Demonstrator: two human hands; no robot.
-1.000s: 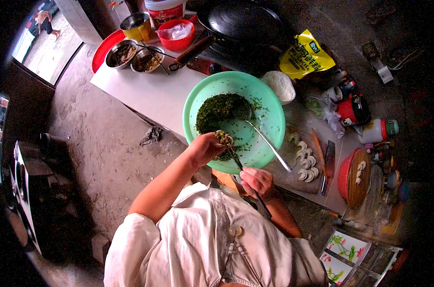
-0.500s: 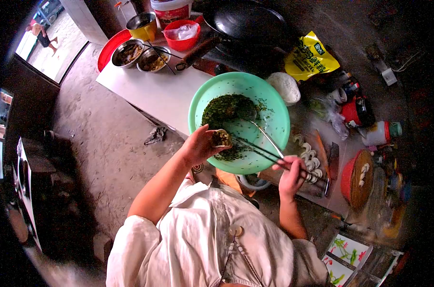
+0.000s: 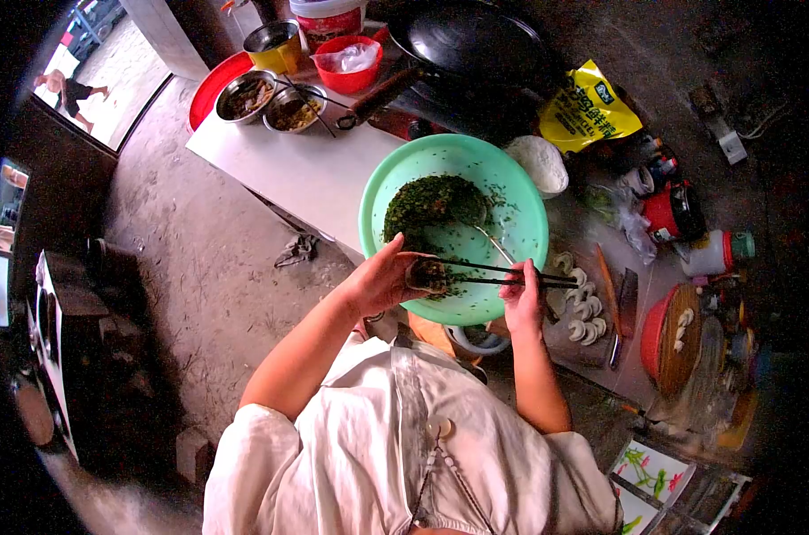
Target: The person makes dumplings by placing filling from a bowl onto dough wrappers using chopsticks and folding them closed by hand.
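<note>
My left hand [image 3: 373, 281] is closed around a dumpling wrapper [image 3: 419, 278], cupped over the near left edge of a green bowl [image 3: 525, 205]. Filling shows in the wrapper, though details are small. Between the fingers of my right hand [image 3: 523, 299] are dark chopsticks [image 3: 486, 273], lying almost level with their tips at the wrapper. Chopped dark-green filling [image 3: 429, 201] is heaped on the bowl's far left side, with bits scattered over its wall. A metal spoon [image 3: 495, 242] leans in the bowl, its head partly in the filling.
Several folded dumplings [image 3: 586, 308] lie right of the bowl, beside a rolling pin [image 3: 607, 272]. Behind stand a flour bowl [image 3: 547, 169], a yellow packet [image 3: 591, 111] and a black wok lid [image 3: 471, 40]. Two food bowls [image 3: 295, 111] occupy the table's far left. Outside, a person [image 3: 70, 89] is visible.
My right hand has moved left and slightly up, turning the chopsticks from slanted to nearly level over the wrapper. The wrapper has tilted. The whole view has shifted slightly.
</note>
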